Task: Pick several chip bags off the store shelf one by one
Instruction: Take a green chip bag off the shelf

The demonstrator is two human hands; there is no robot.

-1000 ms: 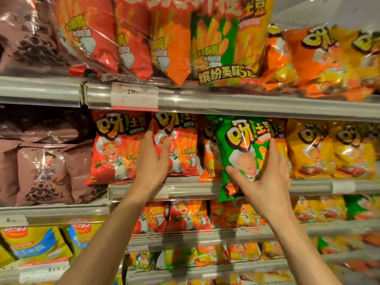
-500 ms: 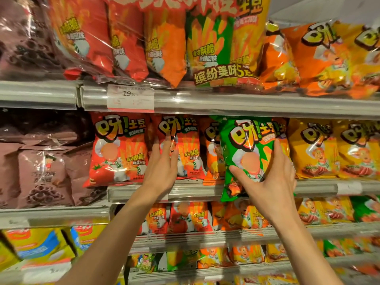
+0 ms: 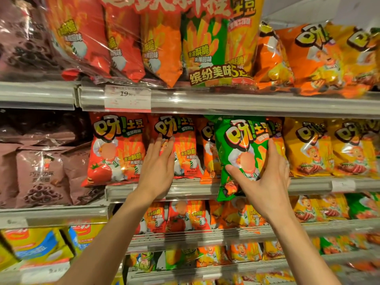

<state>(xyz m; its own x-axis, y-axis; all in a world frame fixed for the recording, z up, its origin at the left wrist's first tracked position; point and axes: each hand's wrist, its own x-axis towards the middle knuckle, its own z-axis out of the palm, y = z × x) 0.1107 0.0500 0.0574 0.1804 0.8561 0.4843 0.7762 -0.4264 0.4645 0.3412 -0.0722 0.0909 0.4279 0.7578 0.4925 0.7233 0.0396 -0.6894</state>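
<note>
Left hand (image 3: 157, 171) shifted right, green bag (image 3: 244, 153) upright

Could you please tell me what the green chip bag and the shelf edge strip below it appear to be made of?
Green chip bag: probably thin glossy plastic film; it shows bright glare streaks and creases where the right hand grips it.

Shelf edge strip: grey, likely metal with a clear plastic label rail over it; it shows long straight highlights, though plastic throughout cannot be ruled out.
</note>
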